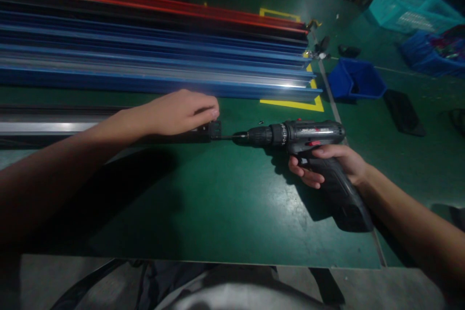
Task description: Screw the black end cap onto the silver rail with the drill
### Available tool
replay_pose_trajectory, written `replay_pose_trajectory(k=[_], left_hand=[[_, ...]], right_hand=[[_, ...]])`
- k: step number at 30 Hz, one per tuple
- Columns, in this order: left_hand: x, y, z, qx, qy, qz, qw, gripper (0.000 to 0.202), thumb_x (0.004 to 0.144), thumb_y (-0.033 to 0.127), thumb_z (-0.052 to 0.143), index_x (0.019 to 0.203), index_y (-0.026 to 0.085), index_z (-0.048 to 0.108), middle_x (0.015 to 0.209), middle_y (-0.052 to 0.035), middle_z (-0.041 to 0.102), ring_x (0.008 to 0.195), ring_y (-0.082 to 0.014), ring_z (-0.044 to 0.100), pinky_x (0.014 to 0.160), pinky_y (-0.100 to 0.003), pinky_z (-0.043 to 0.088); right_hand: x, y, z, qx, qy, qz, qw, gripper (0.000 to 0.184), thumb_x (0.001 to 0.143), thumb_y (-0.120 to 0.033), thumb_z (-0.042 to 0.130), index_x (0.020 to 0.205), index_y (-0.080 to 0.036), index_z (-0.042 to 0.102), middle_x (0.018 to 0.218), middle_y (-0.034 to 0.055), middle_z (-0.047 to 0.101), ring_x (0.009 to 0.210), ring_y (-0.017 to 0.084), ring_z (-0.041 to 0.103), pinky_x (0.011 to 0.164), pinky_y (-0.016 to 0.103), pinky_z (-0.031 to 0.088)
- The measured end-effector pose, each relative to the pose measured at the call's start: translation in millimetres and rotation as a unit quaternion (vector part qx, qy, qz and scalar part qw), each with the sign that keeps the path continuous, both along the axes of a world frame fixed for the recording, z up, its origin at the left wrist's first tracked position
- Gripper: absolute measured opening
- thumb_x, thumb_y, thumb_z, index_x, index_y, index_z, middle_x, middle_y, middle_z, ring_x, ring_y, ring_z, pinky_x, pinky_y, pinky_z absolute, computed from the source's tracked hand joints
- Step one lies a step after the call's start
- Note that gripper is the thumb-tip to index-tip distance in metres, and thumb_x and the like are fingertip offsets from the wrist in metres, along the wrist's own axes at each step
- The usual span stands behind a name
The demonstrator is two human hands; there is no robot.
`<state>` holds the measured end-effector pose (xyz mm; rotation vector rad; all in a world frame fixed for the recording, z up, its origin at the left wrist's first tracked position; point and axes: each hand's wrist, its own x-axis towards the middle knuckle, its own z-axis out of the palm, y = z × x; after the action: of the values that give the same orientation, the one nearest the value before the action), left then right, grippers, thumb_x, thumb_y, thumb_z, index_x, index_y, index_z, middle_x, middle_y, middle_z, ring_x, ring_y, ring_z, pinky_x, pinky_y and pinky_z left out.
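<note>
My right hand (pixel 327 167) is wrapped round the grip of a black cordless drill (pixel 316 131), which lies level and points left. The drill's thin bit (pixel 227 137) reaches the black end cap (pixel 215 130) of a long black and silver profile bar (pixel 54 126). Whether the bit sits in a screw there is too small to make out. Over the bar's right end lies my left hand (pixel 185 112), fingers curled down on its far side and thumb near the cap. Those fingertips are partly hidden.
Behind the bar lie several long blue profiles (pixel 181 65) and a red one (pixel 152 2), beside yellow tape marks (pixel 294 105). At the right are a blue bin (pixel 336 80), a dark flat object (pixel 404 112) and a teal crate (pixel 410 9). The green table's front edge (pixel 218 262) runs close to me.
</note>
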<state>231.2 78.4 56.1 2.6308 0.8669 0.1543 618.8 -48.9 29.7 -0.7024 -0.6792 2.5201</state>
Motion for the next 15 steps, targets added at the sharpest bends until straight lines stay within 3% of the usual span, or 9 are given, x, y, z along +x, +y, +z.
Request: replay_pose_trajectory(k=[15], left_hand=[[-0.4,0.8,-0.8,0.000,0.005,-0.002,1.000,0.041,0.103,0.046,0.040,0.101,0.020,0.071,0.097,-0.0048,0.074,0.085,-0.0198,0.067,0.078,-0.029,0.045]], right_hand=[[0.6,-0.3,-1.6,0.003,0.000,0.003,1.000,0.039,0.095,-0.030,0.063,0.121,-0.001,0.070,0.101,0.0149,0.070,0.069,0.013,0.067,0.069,0.026,0.059]])
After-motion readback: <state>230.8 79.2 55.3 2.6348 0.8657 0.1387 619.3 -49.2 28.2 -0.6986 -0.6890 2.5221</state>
